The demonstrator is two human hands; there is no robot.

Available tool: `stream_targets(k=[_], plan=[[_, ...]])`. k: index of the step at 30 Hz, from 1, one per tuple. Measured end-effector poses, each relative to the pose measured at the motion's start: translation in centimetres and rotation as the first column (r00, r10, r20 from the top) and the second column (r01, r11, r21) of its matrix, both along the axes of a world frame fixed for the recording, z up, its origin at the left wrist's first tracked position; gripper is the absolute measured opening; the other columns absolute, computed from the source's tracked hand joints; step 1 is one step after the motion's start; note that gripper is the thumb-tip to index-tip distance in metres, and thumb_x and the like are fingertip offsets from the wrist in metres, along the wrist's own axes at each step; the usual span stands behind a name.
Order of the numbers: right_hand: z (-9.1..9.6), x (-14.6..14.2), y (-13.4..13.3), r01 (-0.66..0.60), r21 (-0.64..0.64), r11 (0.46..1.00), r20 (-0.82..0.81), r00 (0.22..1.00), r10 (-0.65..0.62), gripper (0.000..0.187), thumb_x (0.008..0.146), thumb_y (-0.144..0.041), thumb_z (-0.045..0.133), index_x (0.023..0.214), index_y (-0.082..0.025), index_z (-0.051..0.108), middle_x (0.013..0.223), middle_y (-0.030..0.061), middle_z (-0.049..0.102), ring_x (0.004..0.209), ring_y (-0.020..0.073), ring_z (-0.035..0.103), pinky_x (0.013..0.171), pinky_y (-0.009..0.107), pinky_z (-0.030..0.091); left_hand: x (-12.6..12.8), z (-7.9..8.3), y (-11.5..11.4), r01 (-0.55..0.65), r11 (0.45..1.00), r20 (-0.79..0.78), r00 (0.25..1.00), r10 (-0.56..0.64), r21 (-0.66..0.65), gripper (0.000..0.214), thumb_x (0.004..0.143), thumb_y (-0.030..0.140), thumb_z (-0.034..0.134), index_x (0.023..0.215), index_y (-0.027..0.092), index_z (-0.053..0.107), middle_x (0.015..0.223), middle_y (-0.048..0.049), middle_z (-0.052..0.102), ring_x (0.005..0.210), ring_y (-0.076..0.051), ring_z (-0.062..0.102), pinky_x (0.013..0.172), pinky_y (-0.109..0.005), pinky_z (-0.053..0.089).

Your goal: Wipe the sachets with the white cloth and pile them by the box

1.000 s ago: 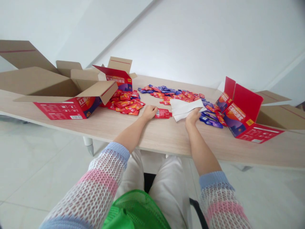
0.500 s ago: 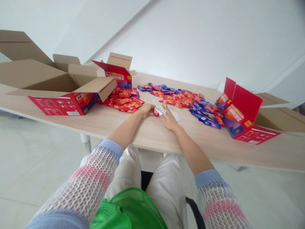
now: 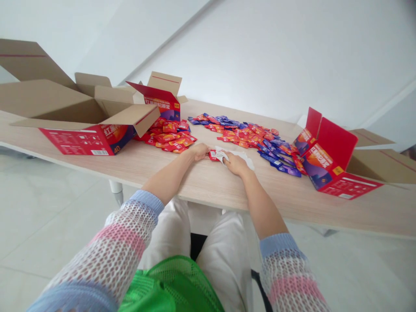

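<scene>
The left hand (image 3: pixel 199 151) is gripping the left end of a red sachet (image 3: pixel 213 155), which is showing between the two hands, over the worktop (image 3: pixel 214 186). The right hand (image 3: pixel 235 163) is holding a white tissue (image 3: pixel 221 154), fingers bending over it, and the tissue is covering the sachet's other end. A sachet pile (image 3: pixel 170 141) is lying just left of the left hand; red and purple sachets (image 3: pixel 247 133) are spreading beyond the right hand, and an open box (image 3: pixel 325 160) is standing farther right of it.
</scene>
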State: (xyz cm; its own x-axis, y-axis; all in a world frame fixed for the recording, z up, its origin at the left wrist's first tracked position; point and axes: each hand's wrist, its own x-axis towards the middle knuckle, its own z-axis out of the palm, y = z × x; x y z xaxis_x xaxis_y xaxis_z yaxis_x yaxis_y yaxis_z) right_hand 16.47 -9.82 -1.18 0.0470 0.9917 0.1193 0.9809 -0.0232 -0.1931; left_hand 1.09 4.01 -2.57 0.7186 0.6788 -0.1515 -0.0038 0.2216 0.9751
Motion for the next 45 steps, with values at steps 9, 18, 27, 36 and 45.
stream_targets(k=[9,18,27,36,45], plan=[[-0.7,2.6,-0.2,0.321,0.022,0.947,-0.038,0.947,-0.320,0.056,0.094,-0.051,0.026,0.121,-0.014,0.059,0.119,0.0202,0.061,0.111,0.0313,0.057,0.092,0.041,0.041,-0.1,0.1,0.2,-0.059,0.996,-0.025,0.998,0.057,-0.064,0.029,0.089,-0.002,0.038,0.089,0.005,0.066,0.079,-0.0124,0.070,0.071,-0.017,0.067,0.074,-0.030,0.055],[0.5,2.0,-0.6,0.434,0.271,0.859,-0.236,0.895,-0.378,0.058,0.095,-0.048,0.019,0.109,-0.015,0.065,0.100,0.0166,0.069,0.098,0.0276,0.063,0.081,0.033,0.045,-0.4,0.2,0.1,-0.052,0.995,0.031,0.998,0.055,-0.091,0.036,0.086,-0.009,0.033,0.100,0.006,0.063,0.077,-0.0101,0.069,0.071,-0.015,0.068,0.073,-0.030,0.055],[-0.6,-3.4,-0.6,-0.265,0.076,0.961,-0.072,0.960,0.270,0.052,0.094,-0.038,0.031,0.145,-0.027,0.030,0.151,0.0017,0.029,0.141,0.0221,0.018,0.112,0.047,0.018,0.1,-0.4,0.3,0.016,0.997,0.154,0.988,-0.005,-0.072,0.038,0.074,-0.011,0.045,0.099,0.007,0.068,0.076,-0.0094,0.071,0.068,-0.016,0.068,0.069,-0.026,0.054],[-0.5,-1.0,0.0,-0.135,0.042,0.990,-0.065,0.988,0.137,0.053,0.095,-0.040,0.027,0.145,-0.025,0.032,0.150,0.0034,0.031,0.139,0.0250,0.025,0.110,0.043,0.025,-0.9,0.0,0.8,0.208,0.972,0.166,0.968,-0.188,-0.109,0.038,0.076,-0.010,0.042,0.100,0.008,0.067,0.088,-0.0128,0.072,0.078,-0.016,0.069,0.076,-0.028,0.054],[-0.7,1.3,0.4,0.130,-0.027,0.991,-0.084,0.988,-0.132,0.056,0.094,-0.053,0.024,0.129,-0.018,0.051,0.127,0.0131,0.058,0.117,0.0279,0.054,0.096,0.038,0.039,-0.5,0.0,0.2,0.038,0.997,0.088,0.996,-0.031,-0.070,0.036,0.081,-0.009,0.042,0.103,0.006,0.065,0.089,-0.0141,0.071,0.078,-0.018,0.069,0.077,-0.031,0.054]])
